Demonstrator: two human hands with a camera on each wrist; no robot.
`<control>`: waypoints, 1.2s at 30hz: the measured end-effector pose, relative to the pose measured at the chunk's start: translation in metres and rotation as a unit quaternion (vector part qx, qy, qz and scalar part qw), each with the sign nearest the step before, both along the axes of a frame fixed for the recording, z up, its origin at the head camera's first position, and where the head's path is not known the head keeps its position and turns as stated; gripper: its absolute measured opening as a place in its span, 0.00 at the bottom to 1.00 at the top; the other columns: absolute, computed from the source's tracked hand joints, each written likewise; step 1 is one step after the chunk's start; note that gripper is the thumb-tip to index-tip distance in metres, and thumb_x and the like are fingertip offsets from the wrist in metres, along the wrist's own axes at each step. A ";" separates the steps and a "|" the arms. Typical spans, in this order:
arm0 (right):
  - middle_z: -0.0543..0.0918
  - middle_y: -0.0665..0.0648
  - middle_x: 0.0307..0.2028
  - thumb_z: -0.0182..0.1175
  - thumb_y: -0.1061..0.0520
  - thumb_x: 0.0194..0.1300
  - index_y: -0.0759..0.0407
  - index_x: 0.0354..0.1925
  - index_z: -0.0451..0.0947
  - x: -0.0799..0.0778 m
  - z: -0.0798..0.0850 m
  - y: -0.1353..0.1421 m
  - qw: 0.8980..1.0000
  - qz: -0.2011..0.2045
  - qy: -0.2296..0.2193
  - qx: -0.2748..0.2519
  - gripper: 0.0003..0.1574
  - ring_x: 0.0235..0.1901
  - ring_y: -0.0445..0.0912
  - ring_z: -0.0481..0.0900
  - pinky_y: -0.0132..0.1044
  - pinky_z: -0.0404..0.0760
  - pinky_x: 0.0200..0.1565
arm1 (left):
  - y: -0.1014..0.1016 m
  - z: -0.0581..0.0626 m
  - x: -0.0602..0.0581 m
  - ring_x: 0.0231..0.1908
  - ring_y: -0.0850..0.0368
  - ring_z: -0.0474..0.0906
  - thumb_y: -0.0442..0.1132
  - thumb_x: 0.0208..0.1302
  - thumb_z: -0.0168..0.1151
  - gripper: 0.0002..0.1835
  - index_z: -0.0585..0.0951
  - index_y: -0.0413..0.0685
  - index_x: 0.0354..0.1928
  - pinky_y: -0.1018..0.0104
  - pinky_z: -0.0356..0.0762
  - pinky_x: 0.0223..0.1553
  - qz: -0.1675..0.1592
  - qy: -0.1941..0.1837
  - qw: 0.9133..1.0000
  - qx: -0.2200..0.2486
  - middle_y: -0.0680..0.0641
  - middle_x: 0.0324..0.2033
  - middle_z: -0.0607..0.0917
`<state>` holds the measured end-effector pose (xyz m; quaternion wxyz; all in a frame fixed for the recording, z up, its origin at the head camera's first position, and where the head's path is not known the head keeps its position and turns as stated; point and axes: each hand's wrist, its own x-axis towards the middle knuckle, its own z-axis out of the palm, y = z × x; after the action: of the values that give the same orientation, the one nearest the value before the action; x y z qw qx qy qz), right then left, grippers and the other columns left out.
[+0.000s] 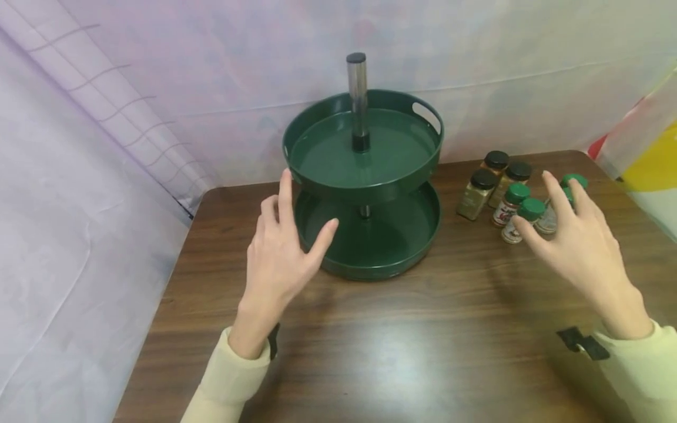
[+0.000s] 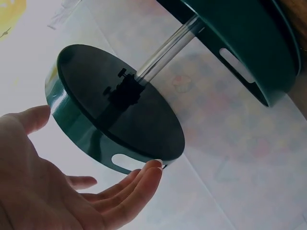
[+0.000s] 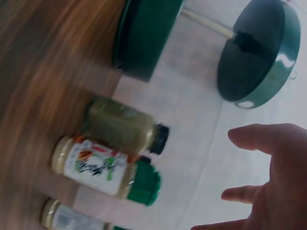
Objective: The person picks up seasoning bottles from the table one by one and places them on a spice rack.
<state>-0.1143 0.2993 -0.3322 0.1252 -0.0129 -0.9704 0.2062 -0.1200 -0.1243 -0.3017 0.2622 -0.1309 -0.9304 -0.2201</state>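
Note:
A two-tier dark green round tray stand stands on the table, its upper tray (image 1: pixel 328 167) above a lower tray (image 1: pixel 365 247). A metal post (image 1: pixel 358 88) with a black cap rises through the middle. My left hand (image 1: pixel 275 252) is at the left front of the stand, fingers spread, holding nothing. In the left wrist view its fingertips lie close by the upper tray (image 2: pixel 72 117) and its handle slot. My right hand (image 1: pixel 582 241), fingers apart and holding nothing, hovers by several spice jars, some with black lids (image 1: pixel 473 200), others with green lids (image 1: pixel 506 208).
The brown wooden table (image 1: pixel 402 341) carries the stand near its back edge, with the jars grouped to its right. Pale fabric sheeting (image 1: pixel 238 88) hangs behind and on the left. A yellow and red patterned cloth (image 1: pixel 653 164) shows at the far right.

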 end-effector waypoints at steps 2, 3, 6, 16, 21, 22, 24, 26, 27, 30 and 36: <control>0.48 0.77 0.75 0.54 0.35 0.71 0.48 0.82 0.40 -0.003 -0.003 0.004 1.000 -0.014 0.000 0.004 0.54 0.62 0.84 0.57 0.85 0.62 0.39 | 0.001 0.002 -0.002 0.44 0.40 0.75 0.68 0.68 0.54 0.51 0.42 0.59 0.82 0.47 0.81 0.28 0.000 -0.001 1.000 0.003 0.33 0.58 0.70; 0.49 0.77 0.74 0.54 0.35 0.71 0.48 0.82 0.40 -0.005 -0.004 0.007 1.000 -0.020 -0.002 0.004 0.54 0.60 0.84 0.58 0.84 0.63 0.37 | 0.001 0.002 -0.002 0.44 0.40 0.74 0.68 0.68 0.54 0.51 0.41 0.59 0.82 0.47 0.81 0.28 -0.001 0.000 1.000 0.004 0.34 0.57 0.70; 0.55 0.80 0.70 0.55 0.36 0.70 0.49 0.82 0.42 -0.008 -0.008 0.012 0.999 -0.035 0.001 0.002 0.54 0.56 0.84 0.61 0.81 0.64 0.36 | 0.003 0.005 -0.005 0.44 0.41 0.74 0.68 0.68 0.53 0.50 0.41 0.62 0.82 0.47 0.81 0.28 -0.002 -0.001 1.000 0.009 0.34 0.57 0.70; 0.70 0.81 0.55 0.60 0.37 0.69 0.63 0.72 0.62 -0.023 -0.024 0.023 0.999 -0.028 0.004 -0.026 0.46 0.47 0.76 0.71 0.71 0.69 0.36 | 0.008 0.011 -0.013 0.43 0.42 0.73 0.69 0.68 0.52 0.47 0.47 0.61 0.81 0.46 0.80 0.29 0.005 -0.024 1.000 0.016 0.35 0.58 0.68; 0.84 0.73 0.39 0.62 0.40 0.69 0.71 0.64 0.68 -0.030 -0.032 0.030 0.999 -0.006 0.005 -0.042 0.42 0.37 0.70 0.81 0.66 0.74 0.34 | 0.011 0.011 -0.017 0.45 0.41 0.73 0.69 0.69 0.51 0.45 0.53 0.56 0.79 0.47 0.78 0.28 -0.002 -0.034 0.999 0.028 0.36 0.59 0.68; 0.85 0.73 0.38 0.62 0.41 0.69 0.73 0.63 0.68 -0.031 -0.033 0.031 0.999 -0.003 0.003 -0.043 0.41 0.34 0.70 0.81 0.65 0.75 0.32 | 0.011 0.010 -0.017 0.46 0.41 0.74 0.68 0.70 0.51 0.44 0.54 0.55 0.79 0.48 0.78 0.27 -0.004 -0.034 0.999 0.031 0.36 0.59 0.68; 0.85 0.72 0.36 0.62 0.42 0.69 0.75 0.61 0.69 -0.034 -0.035 0.034 0.999 -0.002 -0.001 -0.040 0.40 0.32 0.70 0.82 0.64 0.76 0.30 | 0.011 0.010 -0.018 0.48 0.41 0.74 0.67 0.70 0.51 0.42 0.57 0.53 0.78 0.48 0.79 0.28 -0.005 -0.031 0.999 0.035 0.36 0.60 0.68; 0.86 0.71 0.36 0.63 0.43 0.70 0.77 0.59 0.70 -0.036 -0.036 0.035 0.999 0.001 -0.007 -0.038 0.39 0.32 0.71 0.82 0.64 0.76 0.30 | 0.011 0.009 -0.019 0.50 0.40 0.75 0.65 0.71 0.52 0.40 0.59 0.51 0.77 0.46 0.80 0.30 -0.004 -0.023 0.999 0.037 0.37 0.62 0.68; 0.86 0.70 0.35 0.62 0.43 0.70 0.77 0.58 0.71 -0.037 -0.036 0.036 0.999 0.001 -0.011 -0.038 0.39 0.32 0.71 0.82 0.63 0.76 0.30 | 0.011 0.009 -0.019 0.52 0.40 0.75 0.65 0.72 0.52 0.40 0.60 0.50 0.76 0.45 0.80 0.31 -0.005 -0.020 0.999 0.038 0.37 0.62 0.69; 0.86 0.69 0.34 0.63 0.42 0.69 0.75 0.55 0.73 -0.038 -0.037 0.037 0.999 -0.001 -0.017 -0.037 0.37 0.33 0.70 0.82 0.59 0.77 0.29 | 0.012 0.009 -0.021 0.55 0.40 0.75 0.63 0.73 0.53 0.38 0.61 0.48 0.75 0.43 0.81 0.35 -0.007 -0.010 0.999 0.039 0.37 0.64 0.69; 0.86 0.66 0.32 0.64 0.41 0.68 0.73 0.52 0.75 -0.037 -0.037 0.039 0.999 -0.009 -0.013 -0.038 0.36 0.29 0.66 0.83 0.47 0.75 0.23 | 0.015 0.012 -0.023 0.56 0.40 0.75 0.61 0.74 0.52 0.38 0.61 0.45 0.75 0.42 0.82 0.35 -0.011 -0.008 0.999 0.037 0.38 0.65 0.69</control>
<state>-0.1518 0.3379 -0.3688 0.1138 -0.0293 -0.9633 0.2412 -0.1427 -0.1090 -0.2899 0.2571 -0.1299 -0.9221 -0.2584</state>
